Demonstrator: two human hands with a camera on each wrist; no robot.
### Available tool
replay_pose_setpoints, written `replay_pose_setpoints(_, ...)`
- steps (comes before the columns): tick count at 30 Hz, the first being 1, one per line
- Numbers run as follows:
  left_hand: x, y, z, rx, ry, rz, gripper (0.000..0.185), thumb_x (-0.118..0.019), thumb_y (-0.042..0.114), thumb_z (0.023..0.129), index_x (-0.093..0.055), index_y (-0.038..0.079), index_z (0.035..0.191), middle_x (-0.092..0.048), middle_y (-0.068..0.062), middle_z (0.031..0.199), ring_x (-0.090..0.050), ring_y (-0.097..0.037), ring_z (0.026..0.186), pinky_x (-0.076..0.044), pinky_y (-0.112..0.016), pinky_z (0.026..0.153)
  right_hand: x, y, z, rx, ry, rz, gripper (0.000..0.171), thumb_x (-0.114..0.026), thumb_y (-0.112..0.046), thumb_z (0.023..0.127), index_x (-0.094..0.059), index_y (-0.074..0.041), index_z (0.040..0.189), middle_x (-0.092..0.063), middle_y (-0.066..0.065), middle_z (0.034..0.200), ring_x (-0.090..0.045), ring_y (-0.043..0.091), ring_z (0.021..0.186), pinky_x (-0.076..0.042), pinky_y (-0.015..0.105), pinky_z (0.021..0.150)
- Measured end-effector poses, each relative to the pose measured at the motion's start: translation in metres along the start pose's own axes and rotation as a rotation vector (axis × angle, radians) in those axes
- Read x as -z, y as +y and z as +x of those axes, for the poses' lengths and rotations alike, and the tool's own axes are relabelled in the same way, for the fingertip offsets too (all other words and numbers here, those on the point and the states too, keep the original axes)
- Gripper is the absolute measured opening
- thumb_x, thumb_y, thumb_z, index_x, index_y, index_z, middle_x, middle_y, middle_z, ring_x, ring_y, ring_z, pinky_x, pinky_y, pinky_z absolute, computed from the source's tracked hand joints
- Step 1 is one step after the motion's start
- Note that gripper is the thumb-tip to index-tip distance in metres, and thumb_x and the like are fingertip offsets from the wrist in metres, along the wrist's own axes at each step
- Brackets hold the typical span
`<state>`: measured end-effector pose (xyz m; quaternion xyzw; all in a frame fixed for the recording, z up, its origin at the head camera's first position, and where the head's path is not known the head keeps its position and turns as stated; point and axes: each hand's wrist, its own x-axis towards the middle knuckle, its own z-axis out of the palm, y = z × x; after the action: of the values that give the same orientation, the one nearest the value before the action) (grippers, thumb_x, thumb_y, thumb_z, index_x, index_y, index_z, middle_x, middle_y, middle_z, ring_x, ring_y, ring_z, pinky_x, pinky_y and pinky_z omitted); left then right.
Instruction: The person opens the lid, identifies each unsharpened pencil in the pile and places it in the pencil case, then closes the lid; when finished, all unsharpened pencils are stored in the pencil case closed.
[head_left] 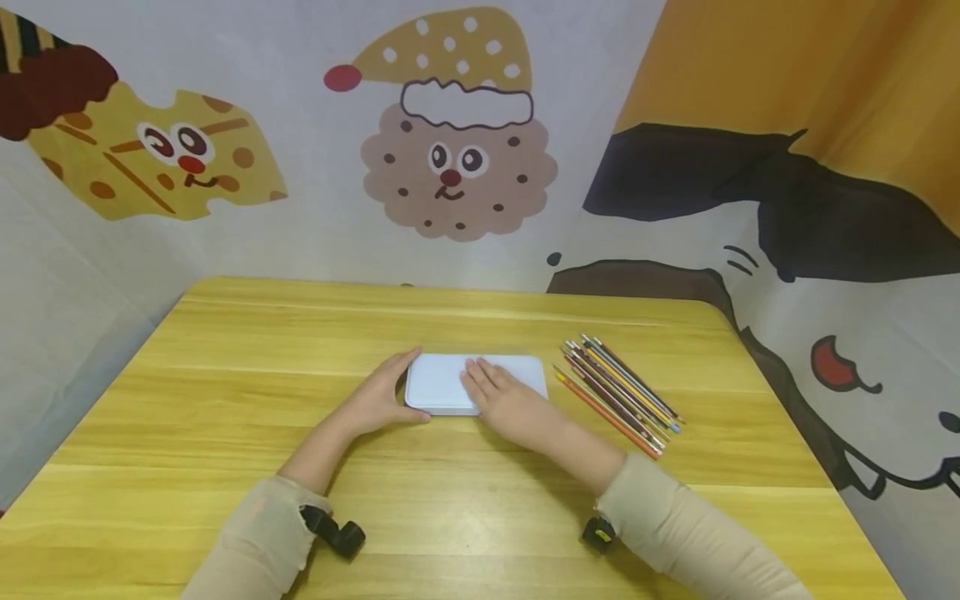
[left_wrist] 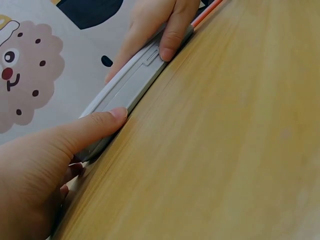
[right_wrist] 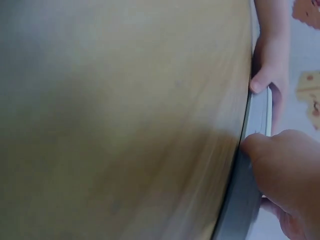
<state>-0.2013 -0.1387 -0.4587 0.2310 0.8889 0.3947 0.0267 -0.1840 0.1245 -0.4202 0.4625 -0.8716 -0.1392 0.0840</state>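
Two walls: pale cartoon backdrop [head_left: 300, 217] behind and to the left with a cheese face and a cookie face in a spotted hat, and on the right an orange-and-white panel [head_left: 825, 167] with a big dark-eared critter.
Counter: yellow wood-grain top [head_left: 225, 375], rounded corners, fills most of the head view.
Sleeves: beige, both arms coming in from the bottom edge.
White case [head_left: 450, 379]: flat, shut, lying mid-counter between the hands.
Pencils [head_left: 618, 392]: loose bunch of coloured ones lying slantwise on the counter just right of the case, not touching it.
Left hand [head_left: 378, 400]: grip wrapped round the case's left end, thumb on the near edge, fingers over the far side.
Right hand [head_left: 506, 400]: fingers flat on the lid, thumb pressed against the near edge by the clasp.
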Motion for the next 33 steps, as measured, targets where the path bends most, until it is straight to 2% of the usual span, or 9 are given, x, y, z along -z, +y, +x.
replay_pose_setpoints(4,0.0,0.001,0.0,0.003,0.0,-0.002,0.113,-0.088,0.038,0.066,-0.023,0.001,0.151,-0.032,-0.021,0.149,-0.031,-0.038,0.135,-0.024,-0.051,0.11,0.004,-0.006,0.002,-0.019,-0.039,-0.055,0.048,-0.04,-0.01,0.101,-0.031,0.008,0.145,-0.028,0.027,0.148,-0.027,0.038,0.137,-0.028,0.044,0.109)
replay_pose_setpoints(7,0.001,0.002,0.0,0.005,-0.004,-0.001,0.113,-0.088,0.037,0.066,-0.023,0.001,0.151,-0.032,-0.021,0.149,-0.031,-0.038,0.135,-0.024,-0.051,0.11,0.007,-0.011,0.005,-0.032,-0.04,-0.091,0.046,-0.04,-0.008,0.1,-0.034,0.009,0.143,-0.031,0.029,0.146,-0.031,0.039,0.135,-0.03,0.044,0.107)
replay_pose_setpoints(11,0.001,0.003,0.0,0.009,-0.007,0.007,0.113,-0.088,0.037,0.065,-0.023,0.001,0.151,-0.031,-0.021,0.149,-0.031,-0.037,0.135,-0.024,-0.05,0.11,0.007,-0.018,0.007,-0.016,0.032,-0.213,0.043,-0.042,-0.008,0.098,-0.043,0.011,0.137,-0.043,0.03,0.137,-0.044,0.039,0.127,-0.04,0.042,0.101)
replay_pose_setpoints(15,0.002,0.005,0.0,0.004,-0.012,-0.001,0.113,-0.088,0.036,0.066,-0.023,0.001,0.15,-0.031,-0.021,0.149,-0.031,-0.037,0.135,-0.024,-0.049,0.11,0.007,-0.022,0.008,0.001,0.139,-0.344,0.039,-0.035,-0.008,0.099,-0.053,0.01,0.129,-0.054,0.029,0.127,-0.056,0.037,0.116,-0.048,0.039,0.093)
replay_pose_setpoints(19,0.002,0.005,0.0,0.008,-0.021,-0.019,0.111,-0.088,0.032,0.067,-0.022,0.001,0.151,-0.029,-0.021,0.15,-0.03,-0.035,0.136,-0.023,-0.047,0.111,0.007,-0.025,0.008,-0.002,0.173,-0.384,0.04,-0.031,-0.009,0.1,-0.056,0.009,0.126,-0.057,0.028,0.123,-0.058,0.037,0.112,-0.05,0.037,0.09)
replay_pose_setpoints(24,0.002,0.005,-0.001,0.003,-0.032,-0.03,0.111,-0.088,0.03,0.068,-0.021,0.0,0.151,-0.027,-0.021,0.151,-0.028,-0.036,0.137,-0.022,-0.049,0.111,0.009,-0.028,0.008,-0.007,0.128,-0.432,0.04,-0.034,-0.013,0.101,-0.054,0.007,0.13,-0.056,0.027,0.125,-0.057,0.036,0.114,-0.05,0.036,0.091)
replay_pose_setpoints(30,0.002,0.005,-0.001,0.007,-0.041,-0.041,0.111,-0.087,0.032,0.068,-0.02,0.002,0.152,-0.026,-0.02,0.152,-0.027,-0.036,0.137,-0.021,-0.049,0.111,0.012,-0.031,0.007,-0.005,0.12,-0.444,0.051,-0.014,-0.004,0.099,-0.054,0.007,0.129,-0.057,0.028,0.124,-0.058,0.037,0.113,-0.05,0.036,0.09)
replay_pose_setpoints(33,0.002,0.004,-0.001,0.002,-0.043,-0.05,0.111,-0.087,0.032,0.068,-0.02,0.001,0.151,-0.026,-0.02,0.152,-0.028,-0.036,0.137,-0.022,-0.049,0.111,0.015,-0.029,0.007,0.005,0.123,-0.458,0.045,-0.021,-0.007,0.101,-0.054,0.008,0.129,-0.058,0.028,0.122,-0.059,0.036,0.111,-0.05,0.036,0.089)
